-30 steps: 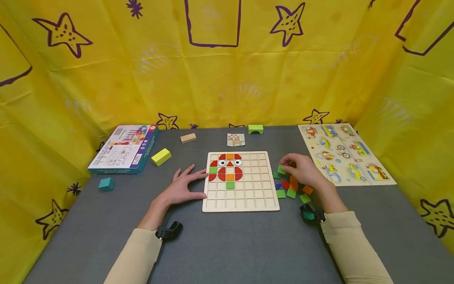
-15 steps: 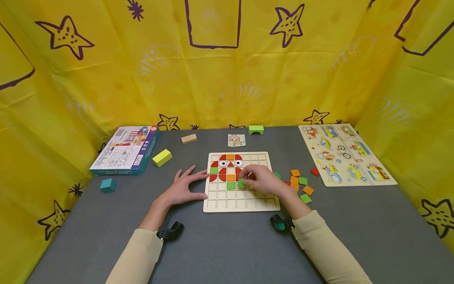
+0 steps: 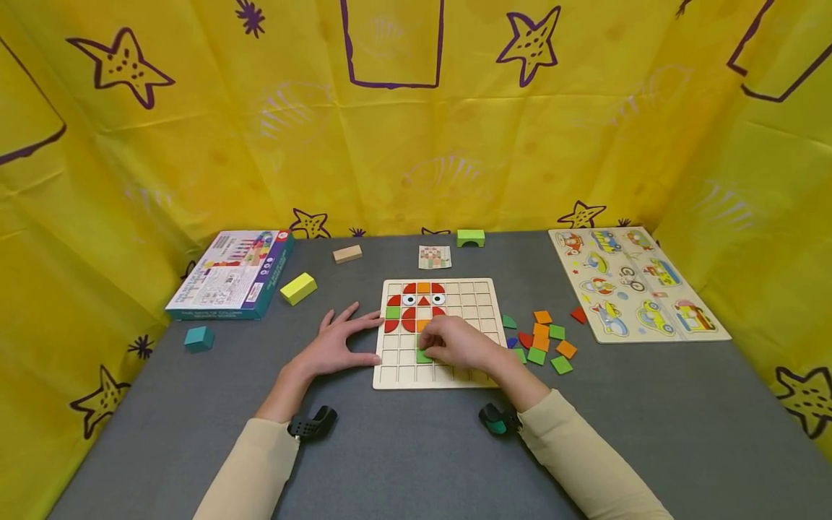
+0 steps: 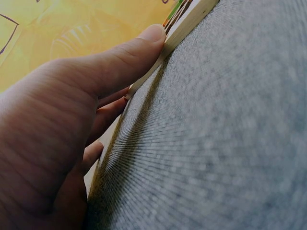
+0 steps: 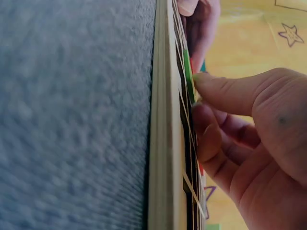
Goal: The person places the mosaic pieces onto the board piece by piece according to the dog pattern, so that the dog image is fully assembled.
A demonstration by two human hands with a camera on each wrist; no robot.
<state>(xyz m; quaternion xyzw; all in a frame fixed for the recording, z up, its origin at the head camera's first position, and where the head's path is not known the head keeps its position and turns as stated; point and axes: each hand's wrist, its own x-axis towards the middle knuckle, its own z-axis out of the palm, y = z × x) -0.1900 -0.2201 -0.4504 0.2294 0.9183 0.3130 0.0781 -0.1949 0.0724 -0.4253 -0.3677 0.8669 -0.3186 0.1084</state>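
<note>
A light wooden grid board [image 3: 398,374] lies on the grey table, with red, orange and green pieces and two eye tiles set in its upper left part. My left hand [image 3: 333,345] rests at the board's left side, fingers spread; in the left wrist view its thumb [image 4: 152,34] touches the board's edge. Over the middle of the board, my right hand [image 3: 460,342] pinches a green square tile [image 3: 423,357] between thumb and fingers. The right wrist view shows this green tile [image 5: 188,76] tilted close over the grid slots. The right fingers hide part of the cells beneath them.
Right of the board lie loose orange tiles [image 3: 541,331] and green, red and blue pieces. A small pattern card [image 3: 434,257] and a green arch block [image 3: 471,238] stand behind it. A box [image 3: 227,274], several blocks and a picture puzzle board [image 3: 633,289] flank it.
My right hand has carried a green square tile from the loose pieces leftward onto the board, then slightly farther left and toward me. My left hand has stayed at the board's edge.
</note>
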